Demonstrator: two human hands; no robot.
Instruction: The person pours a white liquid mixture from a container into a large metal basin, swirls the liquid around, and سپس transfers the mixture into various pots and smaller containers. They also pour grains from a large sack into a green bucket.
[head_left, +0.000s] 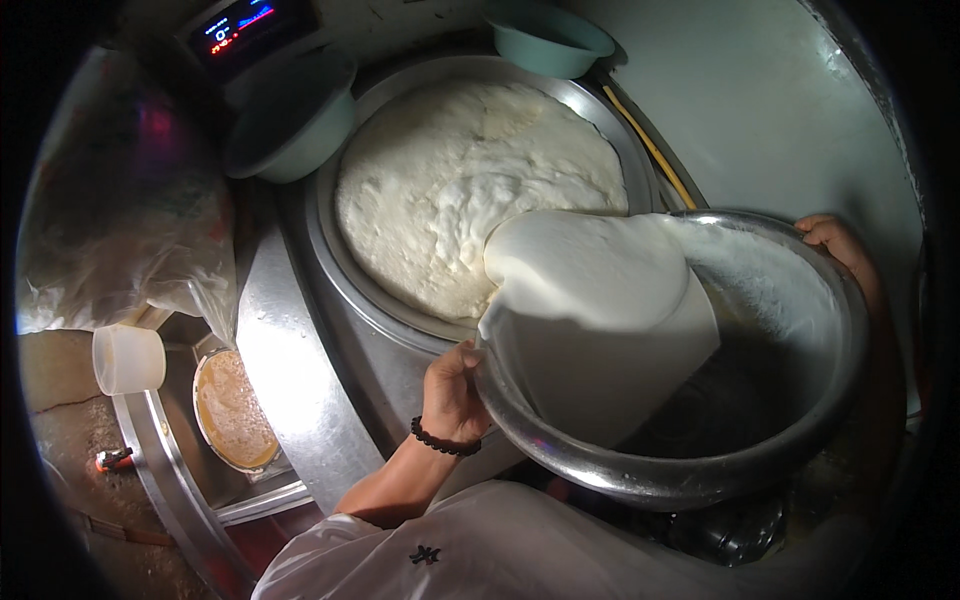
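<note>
A large metal basin (615, 480) is tilted towards the left between my hands. My left hand (454, 394), with a dark beaded bracelet at the wrist, grips its left rim. At the far right rim, my right hand (836, 240) holds on, partly in shadow. A smooth white sheet of dough or thick batter (592, 270) hangs over the basin's far-left lip. It runs down onto a bumpy, pale mass of dough (412, 195) in a wide round metal pan (645, 161). White residue (765, 277) coats the basin's inner wall.
Green plastic bowls stand behind the pan (555, 45) and at its left (315, 142). A yellow stick (652, 150) lies at the right. Leftward are a plastic bag (127, 225), a clear cup (129, 360), a tub of brown liquid (236, 412) and a lit display (236, 34).
</note>
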